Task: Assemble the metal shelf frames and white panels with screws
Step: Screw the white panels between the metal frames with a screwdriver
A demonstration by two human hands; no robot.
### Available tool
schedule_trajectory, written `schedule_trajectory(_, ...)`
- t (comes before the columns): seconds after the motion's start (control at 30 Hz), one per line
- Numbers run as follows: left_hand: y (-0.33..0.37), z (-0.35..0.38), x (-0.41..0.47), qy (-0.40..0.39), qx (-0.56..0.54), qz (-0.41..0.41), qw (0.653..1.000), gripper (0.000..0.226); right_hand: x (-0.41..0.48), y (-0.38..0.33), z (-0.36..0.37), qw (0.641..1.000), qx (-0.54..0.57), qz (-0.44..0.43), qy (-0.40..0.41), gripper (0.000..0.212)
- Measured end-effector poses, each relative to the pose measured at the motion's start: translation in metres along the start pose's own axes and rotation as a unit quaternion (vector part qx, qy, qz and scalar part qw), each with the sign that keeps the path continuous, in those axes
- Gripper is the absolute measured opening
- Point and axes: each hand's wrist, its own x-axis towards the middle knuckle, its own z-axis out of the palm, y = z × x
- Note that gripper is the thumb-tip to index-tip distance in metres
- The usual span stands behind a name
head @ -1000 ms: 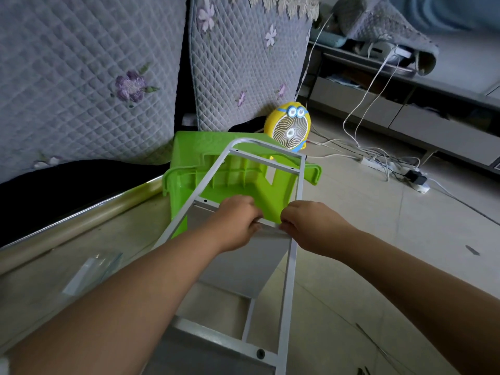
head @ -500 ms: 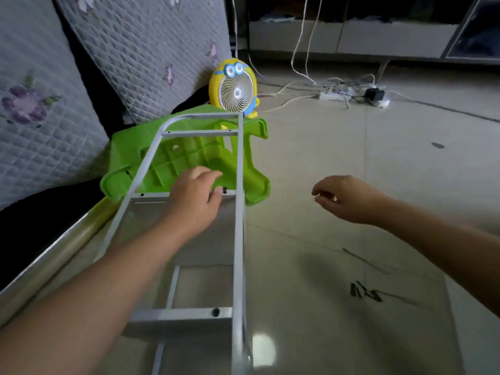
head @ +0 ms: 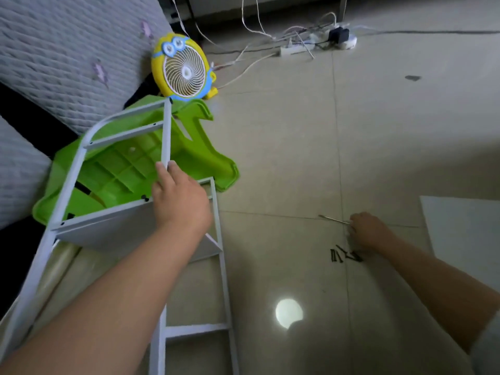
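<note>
1. Underfoot, the floor [head: 297, 158] is glossy pale tile with thin seams. A round patch of light [head: 289, 313] shines on it nearest the person.
2. From the floor's near-left corner runs the shelf frame [head: 165, 131]: two pale metal ladder-like sides with a white panel [head: 108, 231] set across between them.
3. Its long axis goes from the person away toward the far left. The rounded top end points at the fan and lies over a green stool [head: 130, 169] tipped on its side.
4. The left hand [head: 180, 201] sits on the frame just above the panel. Its fingers [head: 161, 171] are closed either side of an upright rail, holding it.
5. The right hand [head: 368, 231] is low over the floor to the right, just beside a scatter of black screws [head: 343, 256]. Its curled fingers meet the end of a thin metal tool [head: 332, 219], but blur hides whether they grip it.
6. A second white panel [head: 460, 239] lies flat at the floor's right edge.
7. Farther off, a yellow fan [head: 184, 71] stands just beyond the stool, beside a quilted grey sofa cover [head: 54, 50].
8. A power strip [head: 297, 50] with white cables lies along the floor's far edge.
</note>
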Motion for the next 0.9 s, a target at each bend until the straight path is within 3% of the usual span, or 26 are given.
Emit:
schedule_trajectory(0.2,0.001,-0.003,0.000,-0.024,-0.022,0.020,0.999,0.053,0.003,-0.025,0.017,0.995,-0.060,0.056,0.050,0.027)
schedule_trajectory(0.3,0.000,-0.002,0.001,-0.031,-0.027,0.026,0.999,0.054,0.002,-0.028,0.017,0.994,-0.066,0.074,0.034,0.025)
schedule_trajectory(0.43,-0.001,0.001,0.003,-0.022,-0.039,0.027,0.999,0.053,0.004,-0.038,0.008,0.995,0.065,0.063,0.028,0.008)
schedule_trajectory(0.53,0.000,-0.001,0.004,-0.026,-0.053,0.025,0.998,0.052,0.004,-0.058,-0.016,0.983,0.175,-0.005,0.062,0.008)
schedule_trajectory(0.63,-0.002,-0.002,0.003,-0.034,-0.076,0.029,0.996,0.050,-0.014,-0.090,-0.050,0.947,0.265,-0.126,0.128,0.024)
schedule_trajectory(0.7,-0.007,-0.006,0.006,-0.032,-0.115,0.040,0.992,0.045,-0.036,-0.114,-0.079,0.921,0.284,-0.194,0.185,0.033)
schedule_trajectory(0.8,-0.024,-0.011,0.008,-0.011,-0.224,0.069,0.972,0.041,-0.068,-0.150,-0.117,0.888,0.280,-0.292,0.216,0.019)
schedule_trajectory(0.9,-0.048,-0.014,0.000,0.031,-0.288,0.136,0.947,0.052,-0.088,-0.181,-0.140,0.867,0.264,-0.340,0.253,0.015)
